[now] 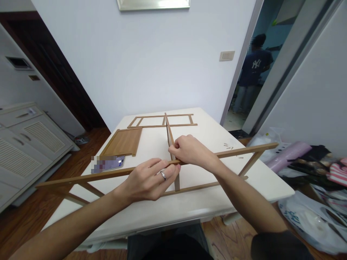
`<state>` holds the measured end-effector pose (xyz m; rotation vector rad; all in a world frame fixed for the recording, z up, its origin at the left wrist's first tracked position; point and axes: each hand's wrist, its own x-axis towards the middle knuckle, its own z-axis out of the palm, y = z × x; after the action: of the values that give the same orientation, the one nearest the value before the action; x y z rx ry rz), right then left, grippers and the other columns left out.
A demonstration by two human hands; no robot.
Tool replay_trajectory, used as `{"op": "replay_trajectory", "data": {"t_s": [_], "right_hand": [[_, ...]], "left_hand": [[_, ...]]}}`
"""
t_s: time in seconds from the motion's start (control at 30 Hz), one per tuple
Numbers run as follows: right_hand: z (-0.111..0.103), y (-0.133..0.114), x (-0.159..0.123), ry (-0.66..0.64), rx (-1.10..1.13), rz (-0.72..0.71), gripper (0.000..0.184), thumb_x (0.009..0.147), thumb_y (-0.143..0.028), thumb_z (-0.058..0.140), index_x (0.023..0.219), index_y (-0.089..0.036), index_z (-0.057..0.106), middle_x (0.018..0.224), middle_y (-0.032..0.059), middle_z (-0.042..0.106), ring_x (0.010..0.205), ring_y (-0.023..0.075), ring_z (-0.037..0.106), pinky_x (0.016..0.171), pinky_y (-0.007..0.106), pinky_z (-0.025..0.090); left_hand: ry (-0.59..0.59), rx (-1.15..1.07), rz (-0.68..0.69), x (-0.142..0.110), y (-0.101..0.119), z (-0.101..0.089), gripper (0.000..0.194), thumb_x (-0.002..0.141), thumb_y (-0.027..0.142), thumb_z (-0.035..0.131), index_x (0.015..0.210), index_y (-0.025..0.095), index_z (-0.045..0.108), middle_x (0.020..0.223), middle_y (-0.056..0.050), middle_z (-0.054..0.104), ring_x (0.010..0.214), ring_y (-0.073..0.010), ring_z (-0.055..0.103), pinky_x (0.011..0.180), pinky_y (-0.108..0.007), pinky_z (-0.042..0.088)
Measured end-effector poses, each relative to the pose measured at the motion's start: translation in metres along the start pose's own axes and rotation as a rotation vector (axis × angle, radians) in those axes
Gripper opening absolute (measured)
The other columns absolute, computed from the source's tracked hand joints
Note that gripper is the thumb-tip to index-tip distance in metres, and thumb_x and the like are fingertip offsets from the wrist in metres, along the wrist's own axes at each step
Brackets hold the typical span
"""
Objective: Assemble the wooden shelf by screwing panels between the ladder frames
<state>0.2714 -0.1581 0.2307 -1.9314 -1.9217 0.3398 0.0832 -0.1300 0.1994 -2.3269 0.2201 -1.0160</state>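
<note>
A wooden frame (pixel 244 150) stands upright along the near side of the table, its long top rail running across my view. My left hand (pixel 151 179), with a ring on one finger, is closed around the middle of that rail. My right hand (pixel 191 150) is curled in a pinch just above the joint where a wooden crosspiece (pixel 170 137) meets the rail. Whatever sits between its fingertips is hidden. The crosspiece runs away from me to a second wooden frame (pixel 179 125) at the far side. Several small screws (pixel 227 146) lie right of my right hand.
A flat wooden panel (pixel 123 142) and a phone (pixel 115 164) lie on the left of the white table (pixel 206 202). Bags (pixel 311 220) and a purple roll (pixel 291 155) crowd the floor at right. A person (pixel 255 68) stands beyond the doorway.
</note>
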Motion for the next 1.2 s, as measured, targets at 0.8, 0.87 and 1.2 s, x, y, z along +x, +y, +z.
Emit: {"op": "replay_trajectory", "data": {"t_s": [0.8, 0.87, 1.2], "right_hand": [[-0.005, 0.001, 0.003, -0.053, -0.06, 0.017, 0.032, 0.08, -0.026, 0.051, 0.052, -0.023, 0.037, 0.048, -0.0006, 0.043, 0.048, 0.0129, 0.028, 0.049, 0.032, 0.021], [-0.004, 0.003, 0.004, -0.042, -0.071, 0.02, 0.032, 0.081, -0.026, 0.05, 0.052, -0.022, 0.037, 0.047, -0.0011, 0.043, 0.046, 0.0126, 0.027, 0.048, 0.032, 0.02], [-0.009, -0.002, 0.001, -0.088, -0.07, 0.073, 0.039, 0.086, -0.026, 0.051, 0.05, -0.02, 0.035, 0.043, -0.0033, 0.036, 0.046, 0.0101, 0.026, 0.049, 0.032, 0.019]], "left_hand": [[-0.069, -0.056, -0.569, -0.001, 0.024, 0.011, 0.026, 0.1, 0.037, 0.065, 0.108, 0.012, 0.064, 0.075, -0.002, 0.069, 0.063, -0.018, 0.066, 0.056, -0.032, 0.047], [-0.071, -0.07, -0.583, 0.0, 0.028, 0.009, 0.021, 0.101, 0.035, 0.063, 0.102, 0.015, 0.063, 0.072, 0.0, 0.067, 0.06, -0.0177, 0.065, 0.054, -0.033, 0.044], [-0.058, -0.2, -0.607, 0.004, 0.028, 0.007, 0.01, 0.101, 0.023, 0.063, 0.098, 0.013, 0.063, 0.072, 0.0, 0.069, 0.061, -0.0159, 0.066, 0.06, -0.034, 0.049]]}}
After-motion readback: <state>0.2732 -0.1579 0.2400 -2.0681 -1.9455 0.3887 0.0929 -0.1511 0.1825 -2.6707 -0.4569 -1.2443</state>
